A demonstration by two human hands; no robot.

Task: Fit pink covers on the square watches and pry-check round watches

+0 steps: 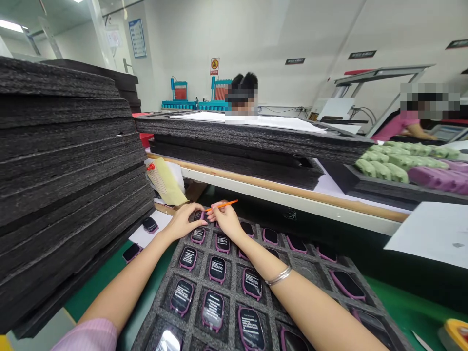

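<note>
A black foam tray lies in front of me, its pockets filled with several purple-rimmed smartwatch bodies with black screens. My left hand is curled over a watch at the tray's far left corner, fingertips pinching it. My right hand is closed on an orange stick that points right, right beside the left hand. A silver bracelet sits on my right wrist.
A tall stack of black foam sheets rises at left. Two loose watches lie on white paper beside it. More foam trays sit on a bench beyond, with green and purple parts at right. Two other people work at the far side.
</note>
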